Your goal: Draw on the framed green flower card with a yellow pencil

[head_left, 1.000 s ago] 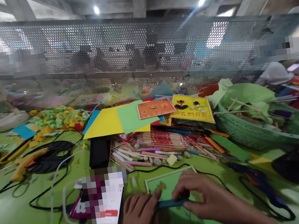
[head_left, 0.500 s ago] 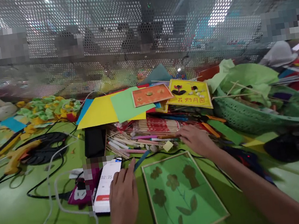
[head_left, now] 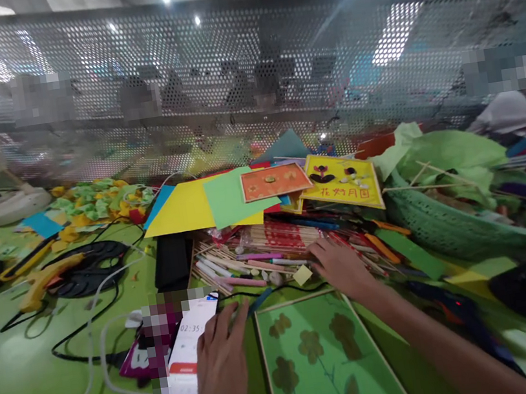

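My left hand (head_left: 224,359) lies palm down beside the lit phone (head_left: 186,345), its fingers stretched over the phone's right edge. A slim blue stick-like thing (head_left: 260,300) lies at the tips of its fingers; whether they touch it I cannot tell. My right hand (head_left: 339,268) reaches forward into the heap of sticks and pens, with fingers apart and tips beside a pale marker (head_left: 294,261). Nothing held shows in it. Between my arms lies a green framed picture (head_left: 313,379) with dark flower shapes. A small pale yellow block (head_left: 303,275) sits just left of my right hand.
Behind the pens are coloured paper sheets (head_left: 176,209), an orange card (head_left: 273,182) and a yellow card (head_left: 343,179). A green basket (head_left: 448,229) stands at right. A yellow glue gun (head_left: 49,279), white cables (head_left: 92,371) and a magenta packet (head_left: 141,357) lie left.
The view has tilted up, so the table items sit lower. My right hand has shifted slightly left over the pens. My left hand stays by the phone.
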`<state>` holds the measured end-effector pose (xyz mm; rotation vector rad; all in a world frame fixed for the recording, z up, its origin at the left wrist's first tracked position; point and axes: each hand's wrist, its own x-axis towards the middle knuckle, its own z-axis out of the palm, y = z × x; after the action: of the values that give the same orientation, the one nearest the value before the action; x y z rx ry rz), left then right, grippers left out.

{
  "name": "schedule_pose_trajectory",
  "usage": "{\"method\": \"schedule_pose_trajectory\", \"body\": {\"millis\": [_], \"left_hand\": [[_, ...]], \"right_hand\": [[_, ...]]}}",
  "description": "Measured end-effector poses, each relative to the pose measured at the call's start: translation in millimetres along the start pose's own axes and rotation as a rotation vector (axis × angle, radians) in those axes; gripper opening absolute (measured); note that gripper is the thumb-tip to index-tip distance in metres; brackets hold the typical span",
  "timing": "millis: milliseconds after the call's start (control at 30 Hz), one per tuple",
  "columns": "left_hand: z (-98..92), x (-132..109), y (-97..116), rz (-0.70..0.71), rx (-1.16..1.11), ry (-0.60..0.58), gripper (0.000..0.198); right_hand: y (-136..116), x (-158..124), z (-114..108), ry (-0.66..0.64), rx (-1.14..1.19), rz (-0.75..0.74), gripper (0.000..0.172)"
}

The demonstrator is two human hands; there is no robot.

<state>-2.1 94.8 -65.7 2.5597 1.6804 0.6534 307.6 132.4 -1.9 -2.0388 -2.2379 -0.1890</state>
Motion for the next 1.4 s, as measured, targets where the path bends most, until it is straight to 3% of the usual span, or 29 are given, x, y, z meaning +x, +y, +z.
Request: {"method": "schedule_pose_trajectory", "body": {"millis": [400,567,667,800,967,1067,1167,1400], "left_hand": [[0.2,-1,-1,0.043,-0.051,0.120,0.057],[-10.0,3,5,0.081,-0.107,0.197,0.045],[-21.0,6,16,0.177,-0.152,0.225,0.047],[-31.6,9,35,0.377,-0.198,0.174,0.048],[-29.0,10,55,0.454,-0.367,0.117,0.024],[-21.9,7,61,0.451,-0.476,0.120,0.022],[-16.4,4,65,0.442,-0.540,0.119,0.016],[-11.3,1,67,0.440,-0.509,0.090,0.010]], "right_hand": [[5,-7,-10,0.061,0.009,-0.031,0.012],[-1,-27,-33,0.169,0.212,-0.200,0.016],[-20,-45,-44,0.123,0.364,-0.259,0.013],[-45,-67,-52,-0.022,0.529,-0.334,0.013],[-50,-82,-53,-0.097,0.872,-0.181,0.010],[-49,-87,-45,-0.130,1.264,-0.022,0.025],[-54,-91,-36,-0.248,1.571,0.076,0.034],[-68,-94,-28,-0.217,1.570,0.084,0.024]]}}
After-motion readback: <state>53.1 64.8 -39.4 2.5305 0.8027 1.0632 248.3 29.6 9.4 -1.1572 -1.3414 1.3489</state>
